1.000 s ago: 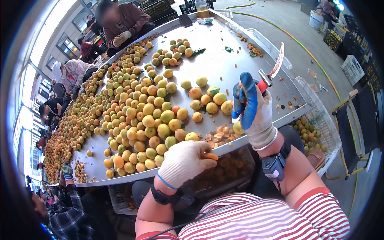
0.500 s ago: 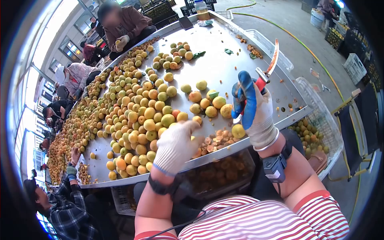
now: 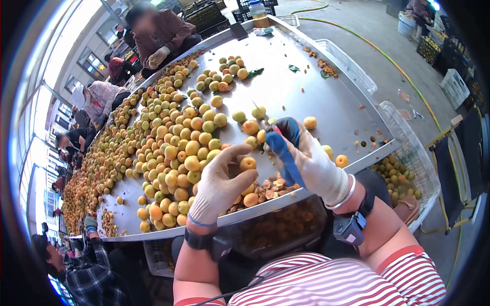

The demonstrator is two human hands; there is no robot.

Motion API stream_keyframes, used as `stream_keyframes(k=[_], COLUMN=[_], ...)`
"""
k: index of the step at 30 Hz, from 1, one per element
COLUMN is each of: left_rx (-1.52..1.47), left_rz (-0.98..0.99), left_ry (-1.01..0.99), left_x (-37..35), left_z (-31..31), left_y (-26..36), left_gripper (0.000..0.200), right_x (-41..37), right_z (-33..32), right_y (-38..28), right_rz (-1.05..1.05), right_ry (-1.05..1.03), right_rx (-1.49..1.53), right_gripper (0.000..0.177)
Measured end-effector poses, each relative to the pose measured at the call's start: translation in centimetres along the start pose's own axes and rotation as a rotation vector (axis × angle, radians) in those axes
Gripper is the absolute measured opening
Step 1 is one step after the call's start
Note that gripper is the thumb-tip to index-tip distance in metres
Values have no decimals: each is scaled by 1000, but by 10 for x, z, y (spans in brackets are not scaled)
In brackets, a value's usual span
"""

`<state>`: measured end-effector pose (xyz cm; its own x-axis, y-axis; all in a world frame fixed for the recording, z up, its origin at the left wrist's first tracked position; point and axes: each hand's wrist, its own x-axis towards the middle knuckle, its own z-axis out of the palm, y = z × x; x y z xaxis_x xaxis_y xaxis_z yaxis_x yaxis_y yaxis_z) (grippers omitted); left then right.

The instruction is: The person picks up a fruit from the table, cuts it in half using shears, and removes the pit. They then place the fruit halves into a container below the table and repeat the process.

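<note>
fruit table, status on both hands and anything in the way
Left hand: holding one fruit. Right hand: holding knife, blade hard to see. Loose fruit right by the knife.

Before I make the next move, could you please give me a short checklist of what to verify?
1. Fruit between thumb and fingers of the left hand: ok.
2. Grip on that fruit firm: cannot tell from one view.
3. Knife held in the right hand: ok.
4. Which way its cutting edge faces: cannot tell; the blade is too faint.
5. Both hands gloved: ok.
6. Table clear near its front edge between the hands: not ok; cut pieces lie there.
</note>
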<state>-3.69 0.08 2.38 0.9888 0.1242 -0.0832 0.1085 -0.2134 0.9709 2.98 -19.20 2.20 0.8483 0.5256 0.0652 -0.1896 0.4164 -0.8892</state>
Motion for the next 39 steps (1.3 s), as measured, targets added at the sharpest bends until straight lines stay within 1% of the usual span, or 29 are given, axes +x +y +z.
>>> stream_keyframes(k=[1, 2, 3, 4, 5, 6, 8, 9, 12, 13, 15, 17, 19, 20, 21, 22, 23, 24, 26, 28, 30, 32, 33, 34, 35, 36, 37, 38, 39], left_rx=[-112, -224, -228, -211, -194, -198, -278, -274, -283, -222, -156, -87, 61, 62, 115, 168, 178, 177, 375, 419, 462, 541, 538, 313, 90, 89, -179, -445, -551], left_rz=[-11, -18, -17, 77, 169, 171, 245, 237, 272, 313, 302, 296, 317, 321, 458, 595, 642, 643, 630, 625, 618, 669, 666, 552, 435, 434, 314, 191, 143], left_ry=[-39, -77, -64, -87, -112, -107, -128, -125, -154, -147, -131, -116, -77, -82, -31, 21, 40, 38, 93, 100, 111, 118, 117, 82, 47, 46, -9, -61, -99], left_x=[-9, -16, -20, -23, -25, -27, -30, -34, -39, -40, -42, -44, -45, -43, -40, -38, -37, -38, -40, -39, -37, -32, -32, -31, -31, -31, -33, -35, -36], left_z=[-2, -5, -8, -11, -14, -17, -19, -20, -15, -14, -17, -17, -16, -14, -11, -7, -5, -5, -4, -1, 0, -2, -2, -3, -3, -2, -1, -1, -6], left_y=[10, 16, 18, 18, 17, 15, 10, 12, 12, 12, 11, 10, 10, 8, 4, 1, 1, 2, 4, 2, 1, 1, -2, -7, -10, -7, 1, 7, 10], left_gripper=[47, 50, 50, 52, 54, 54, 56, 53, 50, 47, 47, 47, 45, 45, 44, 42, 43, 43, 43, 43, 43, 40, 40, 40, 40, 40, 42, 44, 48], right_x=[-3, -6, -9, -13, -17, -21, -26, -29, -31, -31, -32, -31, -31, -33, -34, -35, -36, -36, -37, -38, -35, -35, -28, -24, -20, -19, -20, -20, -19], right_z=[0, 2, 4, 8, 14, 15, 13, 17, 20, 21, 22, 21, 21, 23, 25, 26, 28, 29, 32, 38, 40, 44, 42, 36, 27, 22, 24, 22, 18], right_y=[1, 1, 0, -3, -9, -12, -16, -12, -3, -3, -4, 0, 5, 8, 12, 17, 22, 28, 36, 42, 45, 42, 50, 38, 18, 7, 9, 10, 11], right_rz=[19, 24, -23, -72, -37, -35, 127, 133, 24, 25, 44, 1, -45, -117, -188, -190, -286, -381, -357, -361, -409, -223, -221, -218, 218, 649, 600, 601, 597], right_ry=[-35, -48, -90, -129, -143, -148, -286, -279, -313, -313, -321, -314, -307, -256, -207, -205, -156, -106, -100, 10, 19, -10, -84, -84, -187, -282, -274, -275, -370], right_rx=[-88, -90, -123, -155, -135, -139, -159, -95, -237, -237, -279, -333, -387, -521, -654, -654, -716, -776, -727, -761, -773, -466, -317, -319, 20, 366, 282, 281, 506], right_gripper=[21, 21, 21, 20, 20, 20, 21, 23, 21, 21, 20, 18, 15, 13, 11, 11, 11, 10, 12, 13, 16, 21, 30, 30, 36, 41, 50, 50, 51])
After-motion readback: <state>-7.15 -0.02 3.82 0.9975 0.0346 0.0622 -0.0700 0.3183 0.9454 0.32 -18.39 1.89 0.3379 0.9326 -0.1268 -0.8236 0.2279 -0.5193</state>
